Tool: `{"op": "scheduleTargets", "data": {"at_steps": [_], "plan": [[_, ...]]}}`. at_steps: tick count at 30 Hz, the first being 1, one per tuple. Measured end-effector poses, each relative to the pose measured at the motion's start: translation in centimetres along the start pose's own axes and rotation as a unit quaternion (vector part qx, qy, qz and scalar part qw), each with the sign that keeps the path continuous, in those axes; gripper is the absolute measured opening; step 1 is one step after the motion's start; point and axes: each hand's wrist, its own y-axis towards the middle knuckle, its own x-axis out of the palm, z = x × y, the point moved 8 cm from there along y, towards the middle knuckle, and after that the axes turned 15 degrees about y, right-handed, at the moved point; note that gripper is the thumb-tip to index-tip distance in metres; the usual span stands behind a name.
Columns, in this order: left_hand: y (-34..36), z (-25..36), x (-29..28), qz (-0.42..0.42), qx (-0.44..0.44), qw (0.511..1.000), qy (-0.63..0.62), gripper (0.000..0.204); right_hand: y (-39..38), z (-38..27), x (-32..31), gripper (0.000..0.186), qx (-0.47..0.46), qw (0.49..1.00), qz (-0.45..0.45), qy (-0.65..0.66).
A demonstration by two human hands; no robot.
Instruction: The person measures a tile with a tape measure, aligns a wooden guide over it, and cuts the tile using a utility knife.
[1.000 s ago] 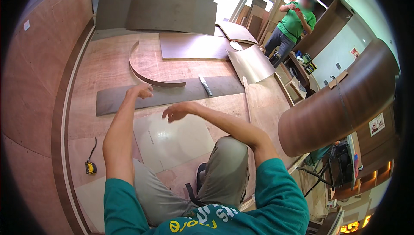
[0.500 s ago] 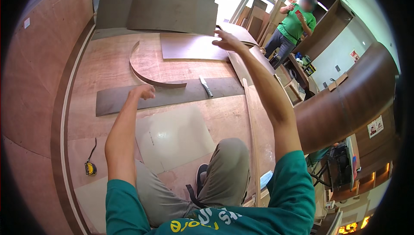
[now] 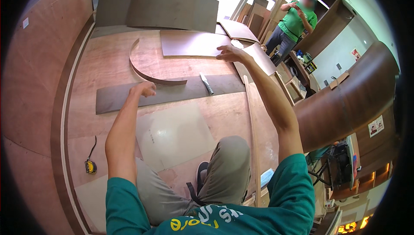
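Observation:
My left hand is over the long dark brown board, its fingers curled in, with nothing visible in them. Just beyond it, a thin curved brown strip arcs across the wood surface. My right hand is open, fingers stretched to the left, at the right end of a pale, shiny rectangular panel. Whether it touches the panel I cannot tell. Between my hands, a putty knife with a dark handle lies on the dark board.
A beige sheet lies before my knees, and a yellow-black tape measure at left. Big dark panels are at the back. A person in green stands at the far right. A large curved brown panel rises at right.
My right hand has come lower and toward me, from above the panel's far right corner to its right end. My left hand has barely shifted.

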Motion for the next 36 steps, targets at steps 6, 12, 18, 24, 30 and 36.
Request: {"op": "scheduleTargets", "data": {"at_steps": [6, 12, 18, 24, 30, 36], "plan": [[1.2, 2.9, 1.6, 0.004, 0.005, 1.000, 0.022, 0.050, -1.5, -1.7, -2.7, 0.053, -0.032, 0.990, 0.111, -0.078], [0.8, -1.9, 1.6, -0.012, -0.022, 0.999, 0.030, 0.051, -7.5, -17.1, -3.5, 0.050, -0.313, 0.878, 0.363, 0.022], [1.0, 0.7, 1.2, 0.000, 0.004, 1.000, 0.007, 0.050, -8.0, -19.2, 6.1, 0.053, -0.318, 0.916, 0.244, 0.024], [0.9, -0.6, 0.3, -0.010, 0.019, 0.998, 0.057, 0.050, -7.2, -20.4, 13.6, 0.054, -0.286, 0.949, 0.105, 0.080], [0.7, 0.6, 1.0, 0.005, 0.017, 0.999, 0.052, 0.052, -7.0, -18.5, 16.7, 0.055, -0.265, 0.960, 0.046, 0.071], [1.1, 1.0, 0.5, 0.030, 0.038, 0.997, 0.068, 0.049, -6.6, -17.4, 17.8, 0.055, -0.263, 0.963, 0.024, 0.059]]}}
